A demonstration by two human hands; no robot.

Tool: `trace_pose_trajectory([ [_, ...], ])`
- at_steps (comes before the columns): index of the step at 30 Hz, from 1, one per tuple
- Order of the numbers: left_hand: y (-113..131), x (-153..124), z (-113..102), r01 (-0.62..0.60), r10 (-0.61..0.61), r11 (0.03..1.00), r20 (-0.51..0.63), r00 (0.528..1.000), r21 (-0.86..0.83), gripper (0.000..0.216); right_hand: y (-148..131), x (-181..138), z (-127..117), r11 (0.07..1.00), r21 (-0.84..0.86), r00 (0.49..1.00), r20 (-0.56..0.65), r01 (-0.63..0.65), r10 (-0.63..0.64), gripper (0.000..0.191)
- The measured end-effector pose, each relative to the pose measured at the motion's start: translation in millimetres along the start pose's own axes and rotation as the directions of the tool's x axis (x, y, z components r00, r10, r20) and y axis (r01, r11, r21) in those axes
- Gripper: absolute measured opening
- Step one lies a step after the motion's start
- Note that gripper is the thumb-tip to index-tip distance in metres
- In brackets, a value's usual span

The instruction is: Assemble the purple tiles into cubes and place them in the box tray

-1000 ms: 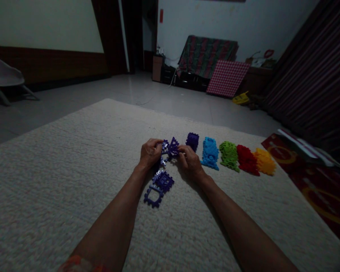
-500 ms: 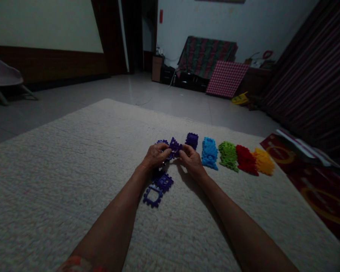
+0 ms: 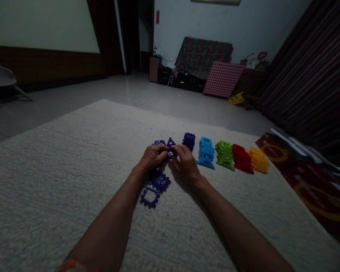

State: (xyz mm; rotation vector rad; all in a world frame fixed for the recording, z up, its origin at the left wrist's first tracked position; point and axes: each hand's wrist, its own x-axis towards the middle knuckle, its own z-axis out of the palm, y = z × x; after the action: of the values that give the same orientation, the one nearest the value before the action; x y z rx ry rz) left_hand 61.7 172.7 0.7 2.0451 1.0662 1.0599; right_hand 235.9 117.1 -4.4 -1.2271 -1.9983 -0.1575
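Between my hands, just above the light mat, are purple interlocking toy tiles with notched edges, a pointed one sticking up among them. My left hand pinches them from the left, thumb toward the middle. On the other side my right hand has its fingers closed over the tiles' right edge. Part of the held tiles is hidden behind the fingers. Beyond my left hand another purple tile peeks out. Nearer me lie a patterned purple tile and a purple square frame tile, touching each other.
Stacks of purple, blue, green, red and yellow tiles stand in a row to the right. Dark red boxes lie along the mat's right edge. A pale chair is far left.
My right hand has shifted in and curled further over the held purple tiles. My left hand keeps its pinch. The whole view has slid slightly to the left.
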Motion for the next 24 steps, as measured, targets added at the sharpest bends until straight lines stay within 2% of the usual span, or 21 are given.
trace_pose_trajectory([
  [6, 3.9, 0.2, -1.1, -0.018, 0.017, 1.000, 0.087, 0.996, 0.011, 0.028, 2.1, 2.7, -8.4, 0.993, -0.109, 0.997, 0.059, -0.045, 0.051, 0.020],
  [12, 4.2, -0.4, 0.0, -0.042, 0.044, 0.999, 0.088, 0.995, -0.020, 0.043, -5.1, 7.6, -14.5, 0.969, -0.249, 0.997, 0.082, 0.009, 0.012, 0.018],
  [17, 2.9, -1.4, 2.1, -0.077, 0.082, 0.995, 0.096, 0.992, -0.056, 0.056, -8.8, 9.4, -13.1, 0.978, -0.191, 0.989, 0.134, 0.080, -0.055, 0.019],
  [24, 0.0, -2.3, 5.9, -0.041, 0.049, 0.995, 0.082, 0.995, -0.095, 0.055, 4.4, 9.7, -16.1, 0.996, -0.076, 0.982, 0.182, -0.043, 0.056, 0.024],
])
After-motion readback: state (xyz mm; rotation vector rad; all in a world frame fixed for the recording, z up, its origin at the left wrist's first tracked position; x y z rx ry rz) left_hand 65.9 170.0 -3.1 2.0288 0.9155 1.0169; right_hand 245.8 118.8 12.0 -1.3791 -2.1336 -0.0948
